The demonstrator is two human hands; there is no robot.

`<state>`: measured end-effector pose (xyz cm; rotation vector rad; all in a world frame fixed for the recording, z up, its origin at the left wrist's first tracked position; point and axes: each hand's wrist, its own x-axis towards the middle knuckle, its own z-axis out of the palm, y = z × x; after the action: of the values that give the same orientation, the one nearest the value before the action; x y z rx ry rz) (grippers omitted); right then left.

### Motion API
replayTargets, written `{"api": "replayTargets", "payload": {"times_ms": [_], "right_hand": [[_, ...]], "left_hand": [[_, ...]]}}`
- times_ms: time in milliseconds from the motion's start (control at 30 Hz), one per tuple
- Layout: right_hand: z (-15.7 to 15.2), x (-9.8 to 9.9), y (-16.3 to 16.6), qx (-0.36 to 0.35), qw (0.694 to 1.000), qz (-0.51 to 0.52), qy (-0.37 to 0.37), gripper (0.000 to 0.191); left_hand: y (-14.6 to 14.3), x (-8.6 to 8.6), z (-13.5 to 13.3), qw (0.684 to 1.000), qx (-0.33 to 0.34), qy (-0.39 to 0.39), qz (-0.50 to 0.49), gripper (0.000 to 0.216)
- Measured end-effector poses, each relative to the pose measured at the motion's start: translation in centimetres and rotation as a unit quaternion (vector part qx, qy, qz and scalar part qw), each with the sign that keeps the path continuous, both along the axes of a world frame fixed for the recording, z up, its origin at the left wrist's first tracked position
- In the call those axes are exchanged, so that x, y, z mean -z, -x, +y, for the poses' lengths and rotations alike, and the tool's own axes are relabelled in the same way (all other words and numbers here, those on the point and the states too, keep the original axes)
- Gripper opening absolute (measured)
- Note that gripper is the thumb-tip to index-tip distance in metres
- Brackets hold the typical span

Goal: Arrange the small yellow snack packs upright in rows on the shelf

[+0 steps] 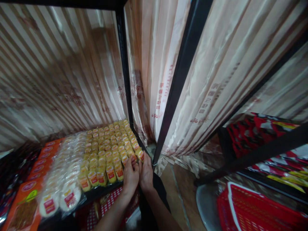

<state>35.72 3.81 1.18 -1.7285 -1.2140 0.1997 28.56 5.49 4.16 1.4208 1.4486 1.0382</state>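
Rows of small yellow wrapped snack cakes (104, 154) with red-and-white labels stand on a dark shelf. At the front right corner of these rows my left hand (131, 173) has its fingers closed around one wrapped snack cake, mostly hidden by the fingers. Close beside it, my right hand (146, 173) holds the end wrapped snack cake (140, 155) between its thumb and fingers. The two hands nearly touch. To the left lie rows of round white wrapped cakes (69, 197) in clear plastic, then orange snack packs (29, 189).
Dark metal shelf posts (174, 86) rise just right of my hands. Pleated cream curtains (149, 54) hang behind. A red basket (262, 205) with a white handle stands at lower right, below a shelf of red-and-black bags (255, 134). Another red basket (110, 202) sits under the cakes.
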Motion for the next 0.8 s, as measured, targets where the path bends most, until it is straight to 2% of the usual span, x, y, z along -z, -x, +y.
{"api": "replayTargets", "payload": {"times_ms": [367, 633, 800], "right_hand": [[1.5, 1.3, -0.8, -0.025, 0.999, -0.008, 0.03, 0.047], [1.6, 2.2, -0.7, -0.04, 0.998, -0.005, 0.04, 0.05], [1.7, 2.8, -0.8, -0.054, 0.998, -0.029, 0.024, 0.057]], "left_hand": [[0.4, 0.7, -0.2, 1.0, 0.01, 0.008, 0.01, 0.039], [0.4, 0.3, -0.6, 1.0, 0.027, 0.001, -0.002, 0.033], [0.6, -0.1, -1.5, 0.997, 0.058, -0.03, 0.04, 0.033]]}}
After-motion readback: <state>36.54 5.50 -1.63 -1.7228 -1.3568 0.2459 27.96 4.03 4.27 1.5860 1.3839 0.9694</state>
